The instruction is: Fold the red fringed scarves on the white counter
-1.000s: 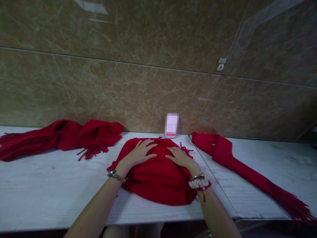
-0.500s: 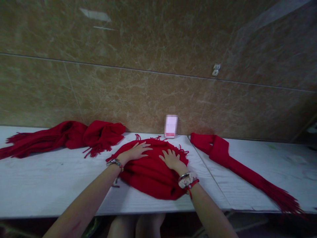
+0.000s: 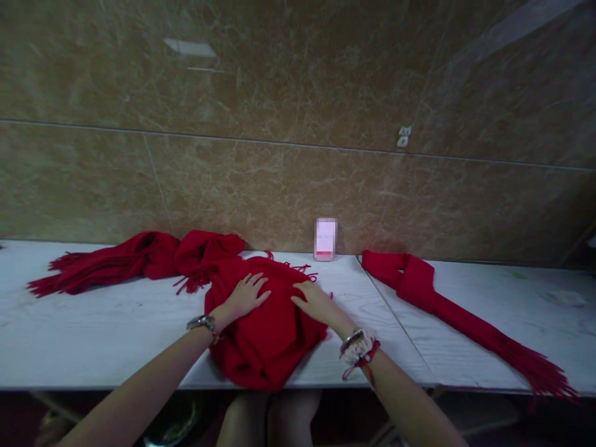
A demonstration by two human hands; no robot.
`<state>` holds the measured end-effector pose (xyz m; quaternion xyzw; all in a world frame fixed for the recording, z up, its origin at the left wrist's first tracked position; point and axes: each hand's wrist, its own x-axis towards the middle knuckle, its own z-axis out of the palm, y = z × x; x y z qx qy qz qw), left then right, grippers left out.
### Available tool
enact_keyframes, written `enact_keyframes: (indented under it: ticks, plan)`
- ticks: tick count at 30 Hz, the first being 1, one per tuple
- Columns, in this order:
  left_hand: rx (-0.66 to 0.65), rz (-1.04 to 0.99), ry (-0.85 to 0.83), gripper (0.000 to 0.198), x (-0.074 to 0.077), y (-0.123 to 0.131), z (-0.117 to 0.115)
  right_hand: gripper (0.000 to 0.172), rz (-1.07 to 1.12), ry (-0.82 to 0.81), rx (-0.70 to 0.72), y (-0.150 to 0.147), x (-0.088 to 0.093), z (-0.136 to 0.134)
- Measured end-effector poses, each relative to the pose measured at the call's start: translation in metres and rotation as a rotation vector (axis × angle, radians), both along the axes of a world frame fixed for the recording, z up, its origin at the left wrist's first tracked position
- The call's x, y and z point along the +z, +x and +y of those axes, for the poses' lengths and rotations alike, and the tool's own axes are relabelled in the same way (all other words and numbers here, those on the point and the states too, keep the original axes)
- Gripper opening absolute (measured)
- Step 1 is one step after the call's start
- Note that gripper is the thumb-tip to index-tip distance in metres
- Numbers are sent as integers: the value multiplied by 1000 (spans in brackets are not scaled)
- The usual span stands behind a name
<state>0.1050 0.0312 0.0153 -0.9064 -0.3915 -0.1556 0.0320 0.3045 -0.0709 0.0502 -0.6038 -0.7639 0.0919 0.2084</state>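
Head view: 2 hands [image 3: 245,296] palm-down, angled inward on red scarf [image 3: 274,329]

On your left wrist [image 3: 223,317] you wear a silvery band [image 3: 198,321] and coloured beads [image 3: 215,333]; your right wrist [image 3: 345,325] carries a metal bangle [image 3: 352,339], pale scrunchie [image 3: 362,349] and red cord [image 3: 374,349].

Brown marbled wall [image 3: 279,186] with pale reflection [image 3: 190,48] behind white wood-grained table [image 3: 116,335].

1 lane of bare worktop [image 3: 356,288] opens beyond my right hand [image 3: 321,304], between the middle scarf [image 3: 274,320] and right scarf [image 3: 419,287]; the left scarf [image 3: 153,254] blocks the far left, the wall [image 3: 261,186] the back.
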Motion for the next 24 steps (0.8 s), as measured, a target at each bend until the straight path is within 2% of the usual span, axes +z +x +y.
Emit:
enact_keyframes:
  ticks: [3, 6, 10, 13, 20, 24]
  plan:
    - [-22, -28, 45, 43, -10, -4, -5, 36, 46, 114, -149, 24, -10, 15]
    - [-117, -11, 31, 43, -10, -8, -3, 33, 69, 80, -260, 38, -21, 30]
    - [-242, 14, 9, 41, -2, -14, 1, 20, 142, -33, -248, 38, -27, 45]
    - [-300, 19, 5, 41, 3, -17, 3, 18, 173, -61, -224, 30, -25, 53]
    - [-318, 30, -6, 39, 4, -22, 12, 15, 368, 75, -320, 23, -14, 58]
    - [-325, 46, 3, 42, 5, -25, 14, 15, 514, 85, -308, 28, -11, 57]
